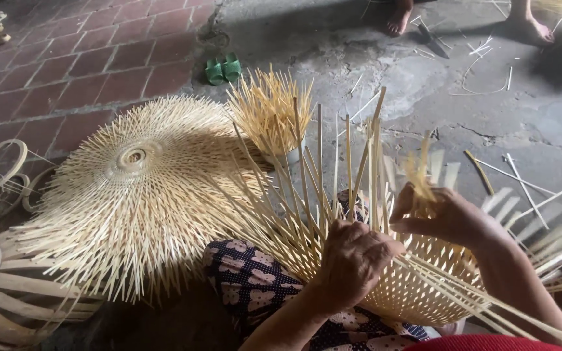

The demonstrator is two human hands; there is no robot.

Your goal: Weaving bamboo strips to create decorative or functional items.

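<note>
The left hand (352,260) is clenched on the half-woven basket (417,286), while the right hand (440,214) pinches one upright bamboo strip (417,174). Bent too sharply, that thin strip could snap, and a slackened left grip might let the loose spokes (320,169) spring apart.

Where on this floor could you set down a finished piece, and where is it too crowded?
Free: grey concrete floor beyond the green sandals, and red brick paving behind the round woven bamboo disc. Crowded: around both hands, among upright bamboo strips.
</note>
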